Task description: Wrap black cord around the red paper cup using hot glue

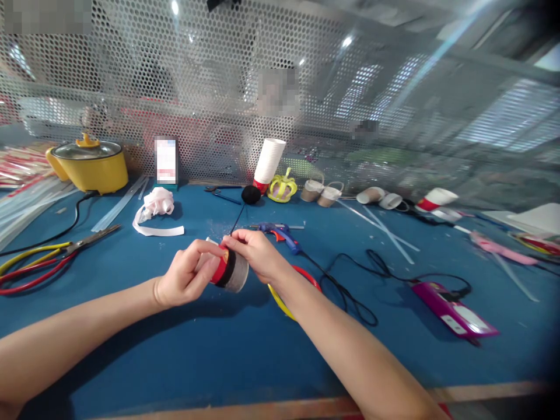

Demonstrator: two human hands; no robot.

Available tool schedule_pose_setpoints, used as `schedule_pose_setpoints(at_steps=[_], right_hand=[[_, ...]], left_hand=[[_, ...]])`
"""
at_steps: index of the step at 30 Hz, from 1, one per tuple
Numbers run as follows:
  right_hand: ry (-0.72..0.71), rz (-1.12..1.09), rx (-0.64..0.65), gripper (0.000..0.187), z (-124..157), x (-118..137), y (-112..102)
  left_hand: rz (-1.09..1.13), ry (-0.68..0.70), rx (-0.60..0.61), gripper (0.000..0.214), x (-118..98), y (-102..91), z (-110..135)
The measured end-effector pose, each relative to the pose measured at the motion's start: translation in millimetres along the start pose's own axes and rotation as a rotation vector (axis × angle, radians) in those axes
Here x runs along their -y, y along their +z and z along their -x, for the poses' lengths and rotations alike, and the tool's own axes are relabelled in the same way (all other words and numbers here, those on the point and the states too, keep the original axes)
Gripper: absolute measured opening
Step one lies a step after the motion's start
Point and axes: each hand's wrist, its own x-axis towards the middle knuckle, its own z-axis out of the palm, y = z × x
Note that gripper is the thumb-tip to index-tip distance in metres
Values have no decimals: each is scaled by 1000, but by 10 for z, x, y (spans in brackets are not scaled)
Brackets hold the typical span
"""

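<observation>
My left hand (186,279) grips a paper cup (230,271) lying sideways above the blue table (219,350); the cup is red with black wrapping around it. My right hand (256,252) pinches at the cup's upper edge, where a black yarn strand (237,220) runs back to a black yarn ball (251,194). Both hands are closed around the cup. A blue glue gun (280,231) lies just beyond my right hand, and red and yellow scissor handles (301,274) show under my right wrist.
A yellow pot (90,165), large scissors (48,256), white ribbon (155,210), a stack of white cups (268,163), a yellow crown (282,188), wrapped cups (321,192), glue sticks (380,224), a black cord (363,280) and a purple package (452,308) lie around. A perforated screen (219,87) backs the table.
</observation>
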Motion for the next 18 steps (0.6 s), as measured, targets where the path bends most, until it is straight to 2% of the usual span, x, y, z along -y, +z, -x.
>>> schedule_pose_setpoints(at_steps=[18], right_hand=[[16,-41,43,37,-9,-58,11]], left_hand=[[-9,63,-24,18,10,-13,14]])
